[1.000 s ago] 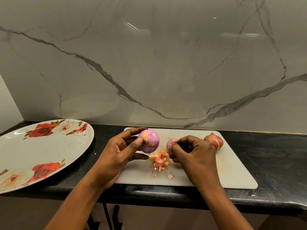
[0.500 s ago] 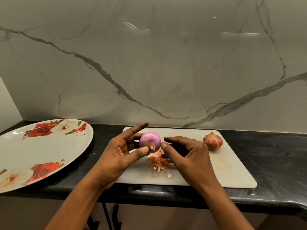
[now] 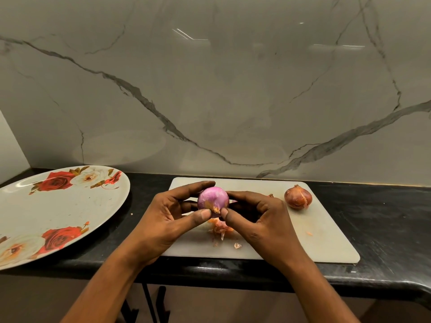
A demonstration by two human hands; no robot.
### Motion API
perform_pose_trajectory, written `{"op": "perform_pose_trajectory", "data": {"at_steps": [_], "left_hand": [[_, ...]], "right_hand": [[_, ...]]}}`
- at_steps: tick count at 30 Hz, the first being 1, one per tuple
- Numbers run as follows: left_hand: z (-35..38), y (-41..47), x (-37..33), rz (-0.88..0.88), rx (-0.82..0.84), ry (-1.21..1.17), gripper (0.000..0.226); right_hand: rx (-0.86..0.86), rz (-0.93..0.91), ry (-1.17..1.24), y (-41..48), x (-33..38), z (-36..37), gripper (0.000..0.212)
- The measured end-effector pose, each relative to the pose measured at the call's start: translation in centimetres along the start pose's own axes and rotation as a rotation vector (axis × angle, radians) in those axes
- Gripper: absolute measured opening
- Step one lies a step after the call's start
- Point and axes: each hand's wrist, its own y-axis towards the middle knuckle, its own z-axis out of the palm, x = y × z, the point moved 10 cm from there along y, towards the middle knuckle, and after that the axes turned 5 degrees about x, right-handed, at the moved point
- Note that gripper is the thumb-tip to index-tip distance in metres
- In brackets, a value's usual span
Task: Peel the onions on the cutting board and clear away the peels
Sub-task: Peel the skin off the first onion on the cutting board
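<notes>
Head view: a smooth, round purple onion (image 3: 212,199), glossy and mostly stripped of its dry skin, is held just above the middle of the white cutting board (image 3: 326,236). The left hand (image 3: 168,220) cups it from the left, fingers curved over its top and thumb pressed beneath. The right hand (image 3: 261,220) grasps it from the right, its fingers curled round the far side. Both thumb tips meet at a ragged tan tuft of root at the onion's near end.

On the board, directly under the hands, lies a crumpled heap of papery orange-pink peels (image 3: 220,228). A small pale flake (image 3: 237,245) sits just nearer the board's front edge, and a tiny orange scrap (image 3: 309,233) lies toward its right side. Near the board's far right corner rests an unpeeled onion (image 3: 298,197), bulbous, with brown, shiny, streaked skin and a short pointed tip, well apart from the hands.

The board is a flat matte rectangle with rounded corners, lying on a polished black countertop (image 3: 384,217) with a speckled sheen. Left of the board, close to its edge, sits a large oval plate (image 3: 70,206), glossy white with printed red and cream roses. Behind the board rises a smooth grey marble wall (image 3: 210,101) crossed by dark veins.
</notes>
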Motion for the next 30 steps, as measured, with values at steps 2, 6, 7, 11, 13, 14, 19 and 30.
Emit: {"op": "perform_pose_trajectory", "data": {"at_steps": [2, 6, 7, 11, 13, 14, 19, 30], "left_hand": [[0.1, 0.1, 0.0, -0.003, 0.007, -0.008, 0.059], [0.3, 0.1, 0.0, -0.007, 0.007, -0.037, 0.059], [0.3, 0.1, 0.0, -0.007, 0.005, -0.041, 0.059], [0.2, 0.1, 0.1, -0.005, -0.015, -0.052, 0.058], [0.1, 0.1, 0.1, -0.004, -0.021, -0.049, 0.058], [0.0, 0.1, 0.0, -0.002, -0.031, -0.038, 0.058], [-0.5, 0.0, -0.4, 0.013, -0.087, -0.018, 0.057], [-0.2, 0.0, -0.4, 0.004, -0.063, -0.009, 0.056]], "right_hand": [[-0.005, 0.003, -0.011, 0.0, 0.0, 0.0, 0.032], [-0.058, -0.011, -0.09, 0.0, -0.2, -0.4, 0.033], [-0.066, -0.015, -0.105, -0.1, -0.2, -0.5, 0.032], [-0.043, -0.018, -0.075, -0.2, -0.2, -0.3, 0.033], [-0.041, -0.009, -0.05, -0.2, -0.2, -0.3, 0.03], [-0.056, 0.008, -0.04, -0.3, -0.4, -0.4, 0.028], [-0.073, 0.012, -0.108, -0.2, -0.5, -0.7, 0.014], [-0.017, -0.002, -0.155, -0.1, -0.8, 0.0, 0.005]]}}
